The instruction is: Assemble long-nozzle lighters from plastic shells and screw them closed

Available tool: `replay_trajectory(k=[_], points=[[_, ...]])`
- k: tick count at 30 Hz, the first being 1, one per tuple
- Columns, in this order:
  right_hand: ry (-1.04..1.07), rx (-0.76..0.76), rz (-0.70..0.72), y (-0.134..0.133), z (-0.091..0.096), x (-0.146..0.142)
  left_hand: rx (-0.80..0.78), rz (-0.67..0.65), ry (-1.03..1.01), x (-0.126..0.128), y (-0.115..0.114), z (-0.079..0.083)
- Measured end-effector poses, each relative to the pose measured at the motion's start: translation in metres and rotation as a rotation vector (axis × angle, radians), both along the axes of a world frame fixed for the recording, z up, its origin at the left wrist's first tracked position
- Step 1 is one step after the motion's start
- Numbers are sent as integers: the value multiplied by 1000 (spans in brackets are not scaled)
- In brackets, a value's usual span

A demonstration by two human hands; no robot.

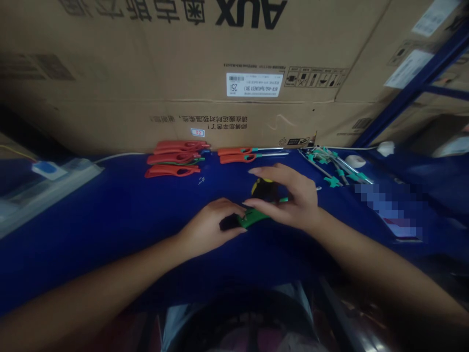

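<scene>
1. Left hand (210, 227), fingers pressed together, clasps the black end of a green plastic piece (252, 218), held over the blue-covered bench (110, 230).
2. Right hand (289, 198), fingers spread, arches over its yellow-and-black part (264, 190); whether it grips, I cannot tell.
3. Beyond lie red plastic handles (172, 171) and green-and-metal parts (330, 168), before cardboard cartons (183, 63).

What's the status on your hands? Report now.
Left hand on green plastic piece. Right hand cupping yellow-and-black part. Orange plastic handles behind, on blue cloth.

Head-worn camera, looking forward, down, close over blue-covered bench (110, 234).
</scene>
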State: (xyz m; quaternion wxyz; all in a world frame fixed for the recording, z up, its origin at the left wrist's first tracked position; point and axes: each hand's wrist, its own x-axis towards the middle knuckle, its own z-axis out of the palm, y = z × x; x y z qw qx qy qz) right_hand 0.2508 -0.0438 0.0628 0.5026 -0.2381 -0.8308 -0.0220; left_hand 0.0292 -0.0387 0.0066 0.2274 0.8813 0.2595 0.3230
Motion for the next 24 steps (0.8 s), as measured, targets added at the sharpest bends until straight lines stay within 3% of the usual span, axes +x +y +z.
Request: replay_trajectory(k=[2, 3, 6, 8, 13, 15, 19, 20, 24], points=[[-17, 83, -67, 1, -1, 1, -9, -4, -10, 0, 0, 0], [-27, 42, -51, 2, -1, 2, -22, -6, -7, 0, 0, 1], [-13, -253, 112, 4, 1, 1, -69, -9, 20, 0, 0, 2], [35, -330, 165, 5, 2, 1, -74, -8, 27, 0, 0, 3], [66, 68, -10, 4, 6, 2, -62, -9, 15, 0, 0, 2], [59, 17, -1, 2, 8, 2, -71, -12, 16, -1, 0, 2], [40, -325, 171, 1, 10, 1, -78, -11, 20, 0, 0, 3], [60, -312, 162, 2, 9, 1, -75, -9, 19, 0, 0, 2], [106, -31, -39, 3, 5, -2, -70, -6, 16, 0, -1, 3]])
